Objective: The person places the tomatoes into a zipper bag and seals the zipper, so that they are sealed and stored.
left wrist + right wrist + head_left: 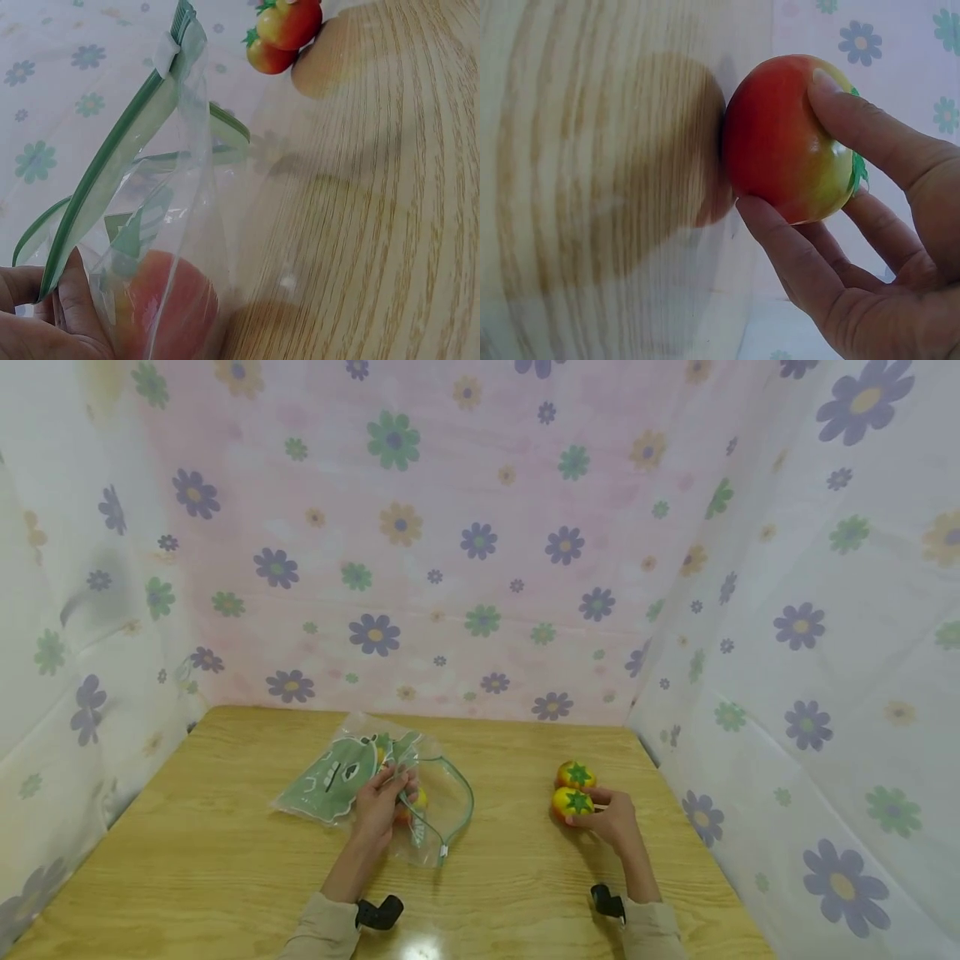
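Note:
My left hand (380, 806) pinches the green-edged rim of a clear zip bag (196, 195), whose mouth gapes toward the right. A green cartoon face is printed on the bag, and a white slider sits on its green zip strip. Inside the bag, a red and yellow fruit (169, 307) shows through the plastic near my left fingers. My right hand (615, 817) holds a red and yellow toy tomato (780, 142) with a green leafy top, thumb on one side and fingers on the other. Just behind it on the table sits a second toy tomato (576, 772).
The wooden table (510, 877) is walled in at the back and sides by flower-print cloth (442, 568). Black wrist mounts (380, 912) stick out beside both sleeves.

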Tool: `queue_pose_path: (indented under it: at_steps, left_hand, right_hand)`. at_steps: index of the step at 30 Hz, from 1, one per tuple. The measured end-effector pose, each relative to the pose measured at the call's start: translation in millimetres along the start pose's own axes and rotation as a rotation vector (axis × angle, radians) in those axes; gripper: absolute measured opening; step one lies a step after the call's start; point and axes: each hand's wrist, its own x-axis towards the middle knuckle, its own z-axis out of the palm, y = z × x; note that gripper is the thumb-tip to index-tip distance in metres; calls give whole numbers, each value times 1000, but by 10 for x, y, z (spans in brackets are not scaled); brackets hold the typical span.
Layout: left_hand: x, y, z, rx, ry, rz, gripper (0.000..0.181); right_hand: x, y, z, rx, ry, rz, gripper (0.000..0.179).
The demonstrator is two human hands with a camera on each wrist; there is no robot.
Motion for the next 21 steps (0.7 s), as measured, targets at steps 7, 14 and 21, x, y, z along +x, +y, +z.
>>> queue_pose_path:
  at_steps: [7,14,21]
  left_hand:
    - [21,-27,-19,-26,21,2,44]
    - [10,-17,-9,-26,29,-3,48]
    - [-12,-1,-2,-1,11,0,49]
  right_hand:
    - [5,38,29,-3,7,-11,65]
    - [38,37,24,-44,10,-2,68]
    - [36,32,32,-33,-19,2,67]
